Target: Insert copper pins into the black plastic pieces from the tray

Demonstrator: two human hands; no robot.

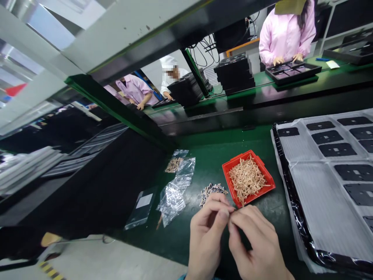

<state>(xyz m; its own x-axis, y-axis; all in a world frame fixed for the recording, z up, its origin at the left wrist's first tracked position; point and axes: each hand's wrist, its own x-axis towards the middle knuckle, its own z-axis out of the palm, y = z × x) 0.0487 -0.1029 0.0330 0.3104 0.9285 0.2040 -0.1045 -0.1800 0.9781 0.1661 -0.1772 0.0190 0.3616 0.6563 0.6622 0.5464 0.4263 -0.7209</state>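
My left hand (208, 229) and my right hand (255, 237) meet above the green tabletop, thumbs and forefingers pinched together. Whatever lies between the fingertips is too small and covered to make out. Just beyond the hands, a red bin (272, 184) holds a heap of thin tan strips (247, 177). A small pile of dark and silvery pieces (212, 189) lies on the table behind my left hand, partly hidden by it.
Clear plastic bags (176, 194) lie to the left, one with small tan pieces (174, 165). A black tray (300, 210) lined with white sheet holds several flat black plates (338, 149) at right. Across the bench, a person in pink (287, 35) touches a black tray (294, 74).
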